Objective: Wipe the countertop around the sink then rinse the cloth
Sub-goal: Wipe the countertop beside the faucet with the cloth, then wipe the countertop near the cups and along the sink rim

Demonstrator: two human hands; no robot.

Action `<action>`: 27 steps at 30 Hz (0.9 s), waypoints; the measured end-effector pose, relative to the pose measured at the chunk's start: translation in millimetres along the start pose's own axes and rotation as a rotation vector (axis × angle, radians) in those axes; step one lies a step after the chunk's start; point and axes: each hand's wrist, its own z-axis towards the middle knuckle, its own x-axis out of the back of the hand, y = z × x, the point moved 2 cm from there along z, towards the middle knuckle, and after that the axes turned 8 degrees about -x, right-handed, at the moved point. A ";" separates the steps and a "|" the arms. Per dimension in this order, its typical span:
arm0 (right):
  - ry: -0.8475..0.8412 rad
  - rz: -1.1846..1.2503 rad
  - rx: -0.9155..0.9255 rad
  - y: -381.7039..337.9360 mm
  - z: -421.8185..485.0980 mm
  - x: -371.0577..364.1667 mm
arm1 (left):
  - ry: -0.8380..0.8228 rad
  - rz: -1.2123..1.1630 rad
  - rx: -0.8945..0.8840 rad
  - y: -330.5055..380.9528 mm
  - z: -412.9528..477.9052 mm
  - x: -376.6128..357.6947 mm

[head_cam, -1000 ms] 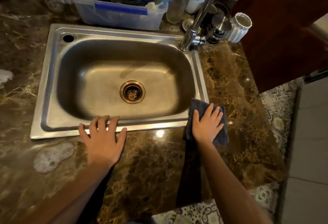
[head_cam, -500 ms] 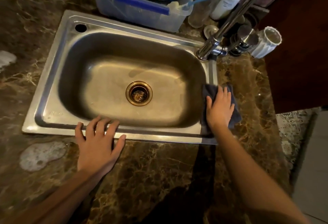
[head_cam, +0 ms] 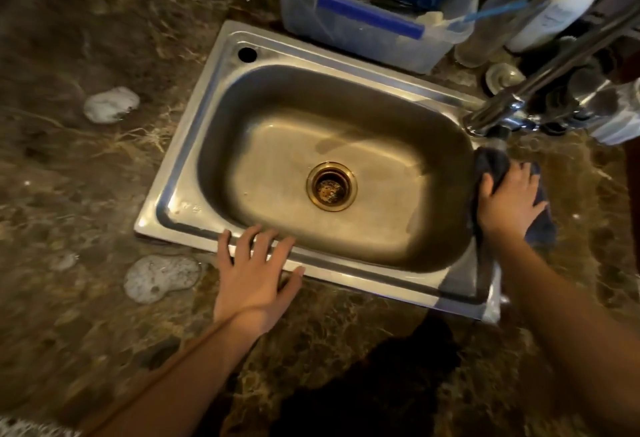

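A steel sink [head_cam: 194, 173] is set into a brown marble countertop [head_cam: 339, 339]. My right hand [head_cam: 507, 202] presses flat on a dark blue cloth [head_cam: 490, 163] that lies over the sink's right rim and the counter beside it, just below the tap's base. My left hand [head_cam: 254, 277] rests flat with fingers spread on the sink's front rim and the counter, holding nothing. Two patches of white foam [head_cam: 161, 277] lie on the counter left of the sink, the other foam patch [head_cam: 110, 104] farther back.
A chrome tap [head_cam: 540, 73] rises at the sink's back right corner. Behind the sink stands a clear plastic tub [head_cam: 367, 38] with brushes and utensils. A white bottle [head_cam: 554, 10] and a white ribbed cup [head_cam: 620, 125] stand at the far right.
My right hand has slid the cloth from the front right corner of the sink back along the right rim toward the tap. My left hand has stayed on the front rim.
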 end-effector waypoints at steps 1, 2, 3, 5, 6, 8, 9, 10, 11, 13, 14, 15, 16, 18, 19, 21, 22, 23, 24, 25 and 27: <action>0.006 0.004 0.003 -3.9 8.7 -1.4 | 0.012 -0.003 0.001 -0.1 0.1 -0.6; 0.011 0.009 0.008 -6.7 15.4 -2.0 | 0.021 -0.004 0.003 0.0 -0.1 -0.9; 0.014 0.017 0.014 -8.5 20.0 -2.1 | 0.028 -0.003 0.002 -0.1 -0.1 -1.3; 0.016 0.032 0.021 -9.6 22.2 -1.3 | 0.039 -0.004 -0.007 -1.0 -0.5 -2.3; 0.017 0.038 0.028 -9.1 20.0 -0.8 | 0.047 -0.007 -0.012 -1.2 -1.2 -2.6; 0.010 0.045 0.042 -5.2 9.7 -0.9 | 0.064 -0.011 -0.021 -1.5 -2.0 -2.9; 0.007 0.035 0.060 -1.8 2.2 -1.1 | 0.069 -0.015 -0.024 -1.4 -1.4 -3.1; 0.003 0.018 0.090 3.3 -7.1 -2.0 | 0.073 -0.021 -0.027 -1.4 -0.7 -3.3; -0.001 -0.002 0.125 9.8 -19.4 -2.8 | 0.072 -0.027 -0.030 -1.9 -0.6 -3.0; -0.020 -0.030 0.167 26.3 -47.0 -3.6 | 0.065 -0.031 -0.039 -2.7 -1.3 -2.2; -0.031 -0.029 0.164 34.4 -61.8 -3.5 | 0.064 -0.030 -0.045 -3.1 -1.7 -1.6; -0.036 -0.020 0.145 42.1 -76.6 -3.0 | 0.067 -0.031 -0.053 -3.6 -2.4 -0.9; -0.035 -0.010 0.117 48.7 -91.4 -2.3 | 0.071 -0.031 -0.060 -4.0 -2.8 -0.9; -0.044 0.006 0.038 58.0 -120.2 -0.2 | 0.076 -0.032 -0.076 -4.8 -3.9 -1.1; -0.054 0.010 -0.002 60.8 -134.1 0.3 | 0.069 -0.036 -0.083 -5.5 -3.9 -0.9; -0.067 0.018 -0.070 62.9 -160.7 -0.2 | 0.021 -0.038 -0.098 -7.3 -3.5 1.8; -0.069 0.024 -0.099 62.0 -173.9 -1.2 | -0.020 -0.029 -0.105 -8.1 -3.2 3.6; -0.069 0.031 -0.124 59.5 -187.3 -3.3 | -0.063 -0.022 -0.114 -9.2 -3.0 5.0; -0.068 0.035 -0.143 56.0 -201.3 -6.2 | -0.095 -0.027 -0.126 -10.3 -3.0 6.9; -0.067 0.031 -0.150 51.5 -215.6 -9.8 | -0.114 -0.045 -0.145 -11.9 -3.7 9.5; -0.073 -0.014 -0.132 39.6 -245.5 -18.7 | -0.138 -0.104 -0.199 -17.7 -9.0 17.9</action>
